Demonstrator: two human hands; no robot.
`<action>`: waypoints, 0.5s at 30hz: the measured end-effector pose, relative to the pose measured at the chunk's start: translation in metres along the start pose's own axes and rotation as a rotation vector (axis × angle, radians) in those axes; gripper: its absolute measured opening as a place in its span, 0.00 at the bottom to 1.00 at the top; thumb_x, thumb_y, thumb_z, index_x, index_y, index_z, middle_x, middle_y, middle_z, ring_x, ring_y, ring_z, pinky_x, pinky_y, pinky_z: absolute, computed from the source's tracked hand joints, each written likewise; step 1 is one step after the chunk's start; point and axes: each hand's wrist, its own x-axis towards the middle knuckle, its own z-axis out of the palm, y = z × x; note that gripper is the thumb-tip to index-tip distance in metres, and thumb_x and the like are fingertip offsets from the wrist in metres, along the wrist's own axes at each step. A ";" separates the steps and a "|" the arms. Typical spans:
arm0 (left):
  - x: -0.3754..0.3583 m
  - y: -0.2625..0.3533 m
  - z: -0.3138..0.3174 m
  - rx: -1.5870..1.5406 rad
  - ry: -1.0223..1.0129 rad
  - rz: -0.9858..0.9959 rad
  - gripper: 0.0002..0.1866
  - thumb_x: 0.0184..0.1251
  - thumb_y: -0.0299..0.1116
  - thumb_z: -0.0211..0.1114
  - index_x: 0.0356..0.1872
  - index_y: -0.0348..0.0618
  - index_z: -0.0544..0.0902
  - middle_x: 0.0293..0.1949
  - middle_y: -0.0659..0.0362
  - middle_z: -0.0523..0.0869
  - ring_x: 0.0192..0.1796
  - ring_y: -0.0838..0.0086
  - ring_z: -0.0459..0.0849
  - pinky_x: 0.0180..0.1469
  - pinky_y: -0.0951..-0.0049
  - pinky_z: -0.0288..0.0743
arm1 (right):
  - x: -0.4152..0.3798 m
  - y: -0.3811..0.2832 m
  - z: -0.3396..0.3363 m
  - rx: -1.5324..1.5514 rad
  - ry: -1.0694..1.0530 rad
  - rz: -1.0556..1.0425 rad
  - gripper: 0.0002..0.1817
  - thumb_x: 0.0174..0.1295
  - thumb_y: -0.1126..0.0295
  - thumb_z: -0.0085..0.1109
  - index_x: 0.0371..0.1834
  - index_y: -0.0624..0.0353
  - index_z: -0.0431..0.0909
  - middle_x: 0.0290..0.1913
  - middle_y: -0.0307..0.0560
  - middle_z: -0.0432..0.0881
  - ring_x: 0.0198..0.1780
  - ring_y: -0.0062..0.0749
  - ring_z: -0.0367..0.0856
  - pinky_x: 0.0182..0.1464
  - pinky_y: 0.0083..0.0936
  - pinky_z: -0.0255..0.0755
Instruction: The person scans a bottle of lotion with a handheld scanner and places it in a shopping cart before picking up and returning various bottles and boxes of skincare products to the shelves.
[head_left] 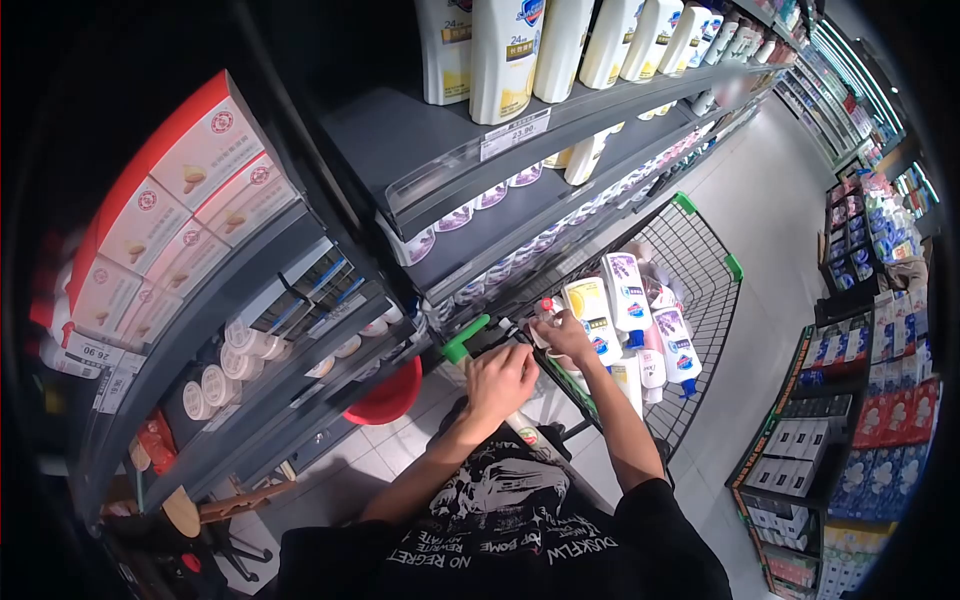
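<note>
My left hand (502, 382) is closed over the handle bar of the shopping cart (715, 345), beside the bar's green end. Further right, my right hand (565, 338) reaches over the near edge of the cart, its fingers bent together around a small pale item with a red part (547, 308), too small to name. White bottles (626, 295) with purple or yellow labels lie in the cart just right of that hand. Some have blue caps.
Shelves with white pump-less bottles (508, 60) run along the upper left. Pink boxes (165, 225) and round tubs (222, 385) stand at the left. A red basin (385, 392) is under the shelf. Stocked displays (840, 430) line the aisle's right side.
</note>
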 end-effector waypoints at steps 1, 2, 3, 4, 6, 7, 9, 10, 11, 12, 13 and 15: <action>0.000 0.000 0.001 0.003 0.003 0.000 0.05 0.53 0.28 0.66 0.32 0.46 0.82 0.25 0.60 0.84 0.26 0.63 0.83 0.26 0.63 0.72 | 0.013 0.011 0.006 -0.001 -0.002 -0.004 0.44 0.53 0.47 0.70 0.61 0.72 0.65 0.45 0.59 0.81 0.43 0.40 0.85 0.35 0.31 0.82; 0.000 0.000 0.001 0.005 -0.006 -0.003 0.05 0.53 0.28 0.66 0.32 0.47 0.82 0.25 0.60 0.84 0.26 0.63 0.84 0.26 0.63 0.72 | 0.029 0.028 0.012 0.027 0.027 -0.023 0.43 0.53 0.49 0.71 0.60 0.72 0.65 0.44 0.58 0.80 0.43 0.39 0.84 0.35 0.31 0.82; 0.000 0.000 0.002 0.007 -0.016 -0.004 0.04 0.53 0.29 0.66 0.31 0.47 0.82 0.26 0.60 0.84 0.27 0.63 0.84 0.26 0.63 0.72 | 0.030 0.027 0.013 0.055 0.056 -0.042 0.42 0.52 0.50 0.72 0.60 0.71 0.65 0.44 0.56 0.80 0.42 0.38 0.84 0.35 0.31 0.81; 0.001 0.000 0.002 0.011 -0.012 -0.003 0.04 0.53 0.29 0.66 0.31 0.47 0.82 0.26 0.60 0.84 0.27 0.63 0.84 0.26 0.63 0.72 | 0.030 0.027 0.012 0.054 0.055 -0.047 0.42 0.52 0.50 0.72 0.60 0.71 0.65 0.44 0.56 0.80 0.42 0.38 0.84 0.35 0.31 0.81; 0.001 0.001 0.003 -0.010 -0.023 -0.020 0.04 0.53 0.29 0.66 0.31 0.46 0.81 0.26 0.59 0.84 0.27 0.63 0.84 0.28 0.62 0.73 | 0.024 0.023 0.006 0.147 -0.010 0.047 0.41 0.52 0.53 0.73 0.60 0.69 0.64 0.45 0.54 0.79 0.43 0.37 0.82 0.38 0.34 0.80; 0.000 0.000 0.004 -0.009 -0.019 -0.023 0.04 0.53 0.29 0.66 0.31 0.46 0.81 0.26 0.59 0.84 0.27 0.63 0.84 0.28 0.62 0.73 | 0.014 0.018 0.001 0.143 -0.012 0.045 0.41 0.52 0.53 0.73 0.60 0.69 0.64 0.45 0.54 0.79 0.43 0.37 0.82 0.38 0.34 0.80; -0.001 -0.002 0.008 0.021 -0.092 -0.075 0.06 0.54 0.30 0.66 0.34 0.46 0.81 0.28 0.59 0.84 0.29 0.62 0.85 0.30 0.60 0.74 | 0.001 0.010 -0.009 0.302 -0.033 0.050 0.41 0.47 0.54 0.76 0.59 0.67 0.67 0.43 0.55 0.81 0.37 0.36 0.83 0.35 0.30 0.78; -0.001 -0.001 0.008 0.022 -0.084 -0.078 0.06 0.54 0.30 0.66 0.34 0.46 0.81 0.28 0.59 0.84 0.29 0.62 0.85 0.30 0.60 0.74 | -0.001 0.006 -0.014 0.393 -0.080 0.064 0.37 0.49 0.61 0.74 0.59 0.64 0.66 0.42 0.53 0.81 0.34 0.33 0.82 0.32 0.29 0.76; 0.000 0.001 0.008 0.057 -0.110 -0.116 0.10 0.55 0.33 0.67 0.38 0.46 0.81 0.31 0.57 0.85 0.32 0.61 0.85 0.32 0.59 0.75 | -0.005 0.004 -0.018 0.386 -0.082 0.059 0.37 0.49 0.61 0.74 0.59 0.64 0.66 0.42 0.53 0.81 0.34 0.33 0.82 0.32 0.29 0.76; 0.000 0.004 0.007 0.091 -0.137 -0.156 0.15 0.55 0.37 0.68 0.43 0.46 0.80 0.34 0.56 0.85 0.35 0.59 0.85 0.34 0.58 0.76 | -0.024 -0.009 -0.028 0.537 -0.090 0.016 0.34 0.51 0.64 0.72 0.60 0.62 0.66 0.42 0.53 0.82 0.36 0.32 0.82 0.33 0.28 0.76; 0.002 0.009 0.005 0.089 -0.130 -0.163 0.15 0.55 0.37 0.68 0.43 0.46 0.80 0.34 0.56 0.85 0.35 0.59 0.85 0.34 0.58 0.76 | -0.041 -0.019 -0.038 0.688 -0.097 -0.026 0.32 0.53 0.67 0.70 0.60 0.61 0.66 0.42 0.52 0.82 0.37 0.32 0.82 0.34 0.27 0.75; 0.007 0.016 -0.002 0.092 -0.176 -0.144 0.27 0.54 0.45 0.70 0.53 0.45 0.75 0.40 0.54 0.84 0.42 0.58 0.85 0.37 0.58 0.77 | -0.067 -0.029 -0.049 0.672 -0.077 -0.062 0.28 0.55 0.73 0.66 0.59 0.59 0.67 0.44 0.50 0.82 0.41 0.31 0.82 0.38 0.26 0.75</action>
